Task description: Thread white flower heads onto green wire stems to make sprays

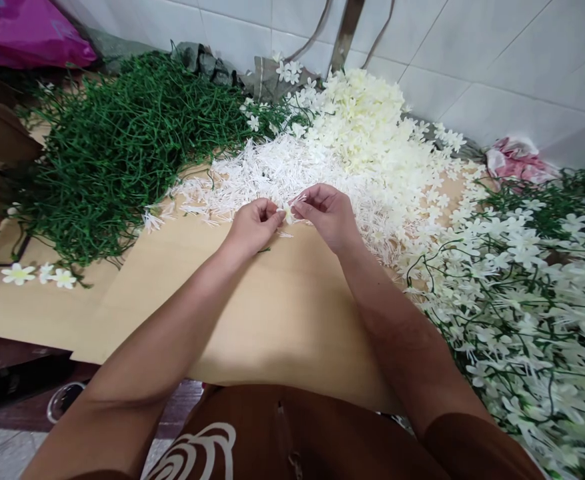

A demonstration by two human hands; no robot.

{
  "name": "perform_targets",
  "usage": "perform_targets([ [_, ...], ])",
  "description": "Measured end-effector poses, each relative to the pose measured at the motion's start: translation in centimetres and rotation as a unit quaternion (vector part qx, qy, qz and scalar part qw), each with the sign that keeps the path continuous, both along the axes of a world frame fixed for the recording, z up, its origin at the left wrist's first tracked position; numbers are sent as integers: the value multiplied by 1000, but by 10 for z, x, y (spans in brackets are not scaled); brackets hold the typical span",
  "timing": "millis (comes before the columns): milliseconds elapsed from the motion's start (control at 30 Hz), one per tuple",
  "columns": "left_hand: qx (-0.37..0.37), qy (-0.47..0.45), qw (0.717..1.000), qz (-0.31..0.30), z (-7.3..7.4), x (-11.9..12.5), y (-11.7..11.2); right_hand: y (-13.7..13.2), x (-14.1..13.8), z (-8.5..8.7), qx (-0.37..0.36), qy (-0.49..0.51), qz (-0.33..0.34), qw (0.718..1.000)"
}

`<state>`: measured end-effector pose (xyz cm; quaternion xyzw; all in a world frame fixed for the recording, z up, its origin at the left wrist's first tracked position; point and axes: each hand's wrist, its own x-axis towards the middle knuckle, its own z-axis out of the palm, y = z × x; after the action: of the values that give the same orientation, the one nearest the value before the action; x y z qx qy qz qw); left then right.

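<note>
Both hands meet over the front of the white pile, fingertips almost touching. My left hand (256, 225) pinches a small artificial flower (288, 212) with a pale yellow centre; its stem is mostly hidden. In my right hand (331, 215), thumb and fingers close on a white plastic stamen (299, 199) right beside the flower. Behind the hands spreads a heap of white stamens (277, 163). A loose stamen (285, 235) lies on the board just below the fingers.
Green plastic stems (132, 140) are heaped at left, cream flower heads (367, 120) at back right. Flowers on stems (532, 320) pile up along the right side. Several flower heads (18, 274) lie at left on the brown board (292, 300). A tiled wall (462, 60) stands behind.
</note>
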<state>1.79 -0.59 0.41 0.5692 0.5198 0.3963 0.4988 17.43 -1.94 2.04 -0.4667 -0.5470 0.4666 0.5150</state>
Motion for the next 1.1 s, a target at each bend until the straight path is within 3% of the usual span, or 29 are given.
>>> perform_targets([
  [267,-10,-7,1000,-2,2,-2,1,1,-3,-9,50,-140,-47,988],
  [500,1,-7,1000,-17,0,-2,1,1,-5,-15,47,-159,-38,985],
  [767,1,-33,999,-43,-1,-5,2,2,-5,-21,-15,-83,2,996],
  [933,4,-48,998,-48,0,-7,4,2,-6,-21,11,-98,-5,995],
  [1100,31,-8,998,-46,-2,-7,5,-2,-9,-20,68,-194,-37,978],
])
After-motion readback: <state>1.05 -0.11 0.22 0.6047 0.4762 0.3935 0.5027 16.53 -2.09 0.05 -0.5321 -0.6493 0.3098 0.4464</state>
